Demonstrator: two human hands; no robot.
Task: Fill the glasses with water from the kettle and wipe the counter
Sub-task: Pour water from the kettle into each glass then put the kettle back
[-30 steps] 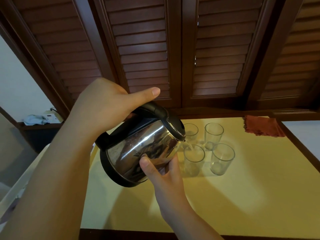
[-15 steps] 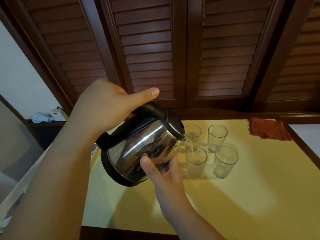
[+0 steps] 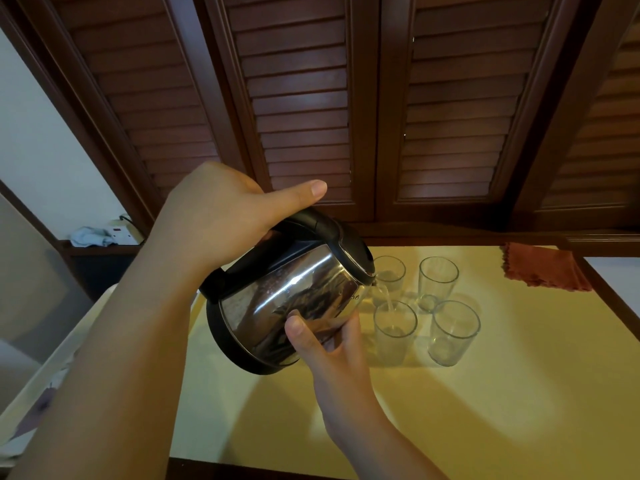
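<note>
Water now streaming into the near-left glass

Kettle (image 3: 287,299) stays tipped: my left hand (image 3: 221,216) is wrapped on the handle, right hand (image 3: 329,344) curled under the steel body. The stream lands in the near-left glass (image 3: 394,330), so 1 of 4 is filling. Cloth (image 3: 543,268) waits.

Four glasses (image 3: 420,308) stand right of one kettle (image 3: 291,299); one red cloth (image 3: 543,268) lies further right; two hands (image 3: 332,344) hold the kettle.
</note>
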